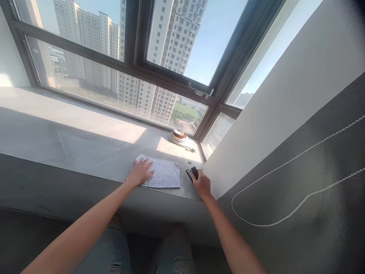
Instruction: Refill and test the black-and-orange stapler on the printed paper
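A small stack of white sheets (pixel 165 173) covered in dark writing lies on the window sill, its near edge close to the sill's front. My left hand (pixel 141 172) rests on the left part of the sheets, fingers spread. To the right of the paper, my right hand (pixel 203 183) is closed around a black stapler (pixel 194 172) held at the sill's surface. Just behind the stapler lies a tiny dark strip (pixel 189 163), too small to make out. The palm side of both hands is hidden.
Stacked round plates or lids (pixel 179 137) sit in the sill's far right corner, with a small dark item (pixel 190 150) beside them. Dark window frames (pixel 131 70) rise behind the sill (pixel 85 146). A white wall (pixel 273 102) bounds the right; a beaded cord (pixel 262 225) hangs there.
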